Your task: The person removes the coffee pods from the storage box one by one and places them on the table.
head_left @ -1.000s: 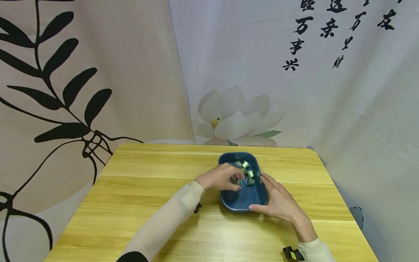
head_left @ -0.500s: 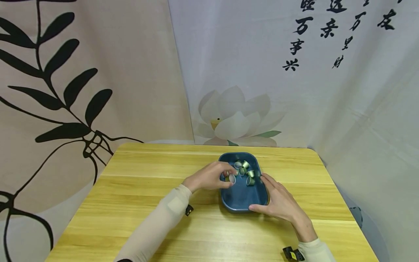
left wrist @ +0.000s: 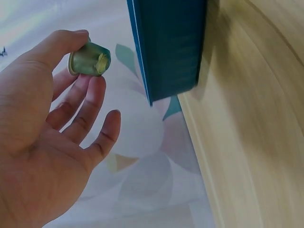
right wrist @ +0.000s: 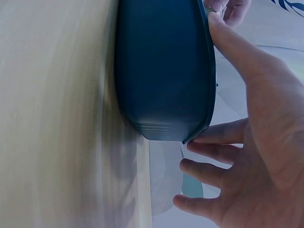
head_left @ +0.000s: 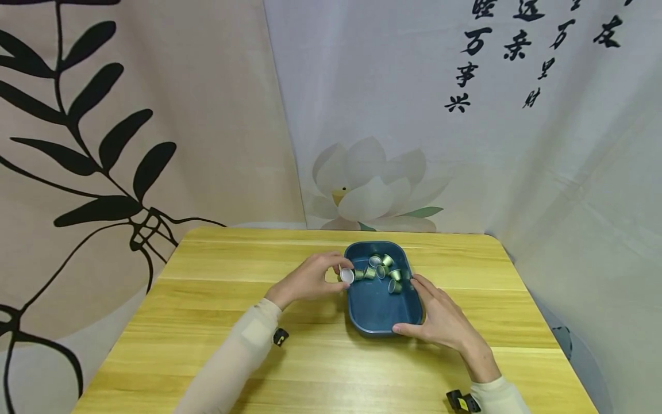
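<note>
A green metallic coffee capsule is pinched between the thumb and fingers of my left hand. In the head view its pale round face shows, at the left rim of a dark blue tray. Several more green capsules lie loosely in the tray's far half, some tipped on their sides. My right hand spans the tray's near right corner. Its thumb touches the near rim and its fingers, mostly straight, touch the right side. The right wrist view shows the tray's outer wall beside that hand.
The tray stands on a yellow wooden table, towards its far edge. Behind the table hangs a pale curtain printed with a lotus and dark lettering. A black plant print covers the left wall.
My left hand has drawn leftward out of the tray to its left rim, bringing one capsule along. The other capsules are more exposed now. My right hand keeps its place on the tray.
</note>
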Available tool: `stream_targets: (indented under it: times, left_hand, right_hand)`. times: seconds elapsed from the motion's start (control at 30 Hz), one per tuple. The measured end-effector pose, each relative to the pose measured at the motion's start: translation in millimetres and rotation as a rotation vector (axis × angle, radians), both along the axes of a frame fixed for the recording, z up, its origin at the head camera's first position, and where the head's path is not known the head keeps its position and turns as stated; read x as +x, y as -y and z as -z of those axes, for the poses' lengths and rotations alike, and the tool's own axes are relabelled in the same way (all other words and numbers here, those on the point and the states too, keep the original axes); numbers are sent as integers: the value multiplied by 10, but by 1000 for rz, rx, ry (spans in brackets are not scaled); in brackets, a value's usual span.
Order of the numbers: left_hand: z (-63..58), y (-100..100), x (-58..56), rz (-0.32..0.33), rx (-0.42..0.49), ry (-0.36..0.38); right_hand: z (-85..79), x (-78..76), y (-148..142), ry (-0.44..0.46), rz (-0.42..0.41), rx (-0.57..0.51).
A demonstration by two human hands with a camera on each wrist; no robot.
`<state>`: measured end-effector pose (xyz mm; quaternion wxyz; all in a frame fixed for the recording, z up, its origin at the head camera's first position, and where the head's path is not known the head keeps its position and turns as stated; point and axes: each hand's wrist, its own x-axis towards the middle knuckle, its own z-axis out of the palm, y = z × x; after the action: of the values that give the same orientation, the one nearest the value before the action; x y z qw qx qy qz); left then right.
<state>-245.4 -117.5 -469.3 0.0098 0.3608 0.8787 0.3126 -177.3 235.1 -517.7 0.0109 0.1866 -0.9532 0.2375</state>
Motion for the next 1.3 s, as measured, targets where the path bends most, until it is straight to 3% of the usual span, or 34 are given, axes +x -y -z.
stream_targets:
  times: [0.2,0.6,1.3]
  left_hand:
    - [27,173,10,-47,41,-16]
    - [119,473,19,-124,85,59]
    - [312,527,-38,-137,120,106]
  right_hand:
    - [-6,7,5,-10,-10,-1]
    - [0,0,-9,-7,-5,3]
    - [9,9,-5,-10,-4,-4]
